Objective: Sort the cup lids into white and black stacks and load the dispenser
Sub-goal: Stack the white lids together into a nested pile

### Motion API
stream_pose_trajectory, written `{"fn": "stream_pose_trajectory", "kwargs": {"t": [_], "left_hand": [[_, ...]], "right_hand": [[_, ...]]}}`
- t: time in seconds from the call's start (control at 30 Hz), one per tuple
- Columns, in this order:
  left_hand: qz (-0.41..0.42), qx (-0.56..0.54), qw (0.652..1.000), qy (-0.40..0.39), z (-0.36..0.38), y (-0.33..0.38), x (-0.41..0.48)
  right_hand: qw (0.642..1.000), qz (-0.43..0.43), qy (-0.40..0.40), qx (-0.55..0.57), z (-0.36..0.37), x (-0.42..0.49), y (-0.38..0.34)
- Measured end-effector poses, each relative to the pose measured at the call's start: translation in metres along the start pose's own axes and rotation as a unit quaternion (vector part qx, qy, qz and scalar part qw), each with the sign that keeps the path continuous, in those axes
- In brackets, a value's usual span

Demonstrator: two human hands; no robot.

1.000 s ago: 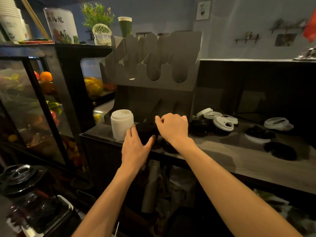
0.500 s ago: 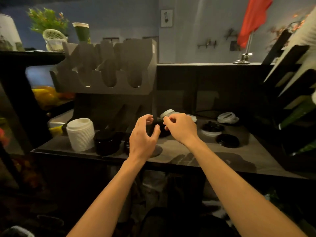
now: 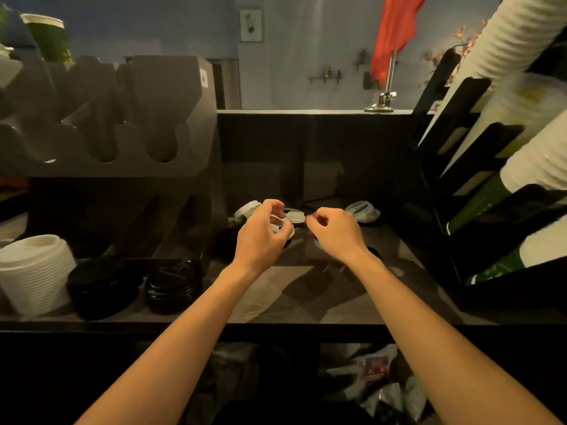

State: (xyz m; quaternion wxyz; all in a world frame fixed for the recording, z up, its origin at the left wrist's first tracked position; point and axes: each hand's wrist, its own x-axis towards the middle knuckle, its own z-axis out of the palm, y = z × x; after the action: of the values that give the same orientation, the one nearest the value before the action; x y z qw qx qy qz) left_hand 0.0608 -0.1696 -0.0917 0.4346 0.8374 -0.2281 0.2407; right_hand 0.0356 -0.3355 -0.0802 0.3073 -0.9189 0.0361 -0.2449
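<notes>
Centre frame: white lid [image 3: 280, 224], thin-rimmed, gripped in curled fingers of left hand [image 3: 260, 237]; right hand [image 3: 334, 233] likewise curled (hold unclear). Lower left: white stack [image 3: 33, 271], black stacks [image 3: 101, 286]. Bare counter [image 3: 306, 302] toward front edge.

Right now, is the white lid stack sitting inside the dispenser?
No, the white lid stack stands on the counter beside a black stack.

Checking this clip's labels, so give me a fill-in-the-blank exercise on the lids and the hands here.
The tall lid stack at far left is ___. Right of it stand ___ black stacks. The left hand grips a ___ lid. The flag behind is ___.
Missing: white; two; white; red.
</notes>
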Motion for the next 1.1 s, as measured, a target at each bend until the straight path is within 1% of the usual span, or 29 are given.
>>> {"fn": "stream_pose_trajectory", "kwargs": {"t": [0.1, 0.17, 0.23, 0.33, 0.47, 0.53, 0.6, 0.67, 0.77, 0.9, 1.03, 1.1], "left_hand": [[0.019, 0.083, 0.996, -0.04, 0.016, -0.007, 0.022], [0.046, 0.146, 0.985, -0.074, 0.027, -0.013, 0.037], [0.067, 0.181, 0.976, -0.101, 0.038, -0.017, 0.049], [0.067, 0.206, 0.969, -0.117, 0.052, -0.026, 0.062], [0.068, 0.245, 0.958, -0.13, 0.06, -0.045, 0.064], [0.061, 0.271, 0.953, -0.122, 0.058, -0.051, 0.065], [0.046, 0.291, 0.946, -0.133, 0.055, -0.053, 0.065], [0.027, 0.315, 0.935, -0.163, 0.053, -0.054, 0.063], [0.02, 0.346, 0.919, -0.19, 0.055, -0.053, 0.061], [0.007, 0.311, 0.932, -0.185, 0.056, -0.05, 0.063], [0.011, 0.263, 0.949, -0.173, 0.057, -0.054, 0.063], [0.004, 0.268, 0.945, -0.185, 0.058, -0.056, 0.062]], "right_hand": [[0.999, 0.011, -0.008, -0.033, -0.004, 0.022, 0.019], [0.998, 0.01, -0.02, -0.06, -0.005, 0.037, 0.03], [0.995, -0.006, -0.035, -0.096, 0.001, 0.053, 0.041], [0.987, -0.028, -0.05, -0.152, 0.014, 0.067, 0.055], [0.963, -0.072, -0.134, -0.221, 0.024, 0.07, 0.069], [0.958, -0.053, -0.161, -0.232, 0.019, 0.068, 0.073], [0.953, -0.022, -0.192, -0.233, 0.015, 0.067, 0.078], [0.951, 0.001, -0.218, -0.219, 0.014, 0.067, 0.084], [0.949, 0.005, -0.224, -0.221, 0.018, 0.071, 0.089], [0.951, 0.007, -0.22, -0.218, 0.017, 0.073, 0.086], [0.957, 0.017, -0.243, -0.155, 0.022, 0.073, 0.092], [0.962, 0.019, -0.238, -0.132, 0.021, 0.073, 0.092]]}}
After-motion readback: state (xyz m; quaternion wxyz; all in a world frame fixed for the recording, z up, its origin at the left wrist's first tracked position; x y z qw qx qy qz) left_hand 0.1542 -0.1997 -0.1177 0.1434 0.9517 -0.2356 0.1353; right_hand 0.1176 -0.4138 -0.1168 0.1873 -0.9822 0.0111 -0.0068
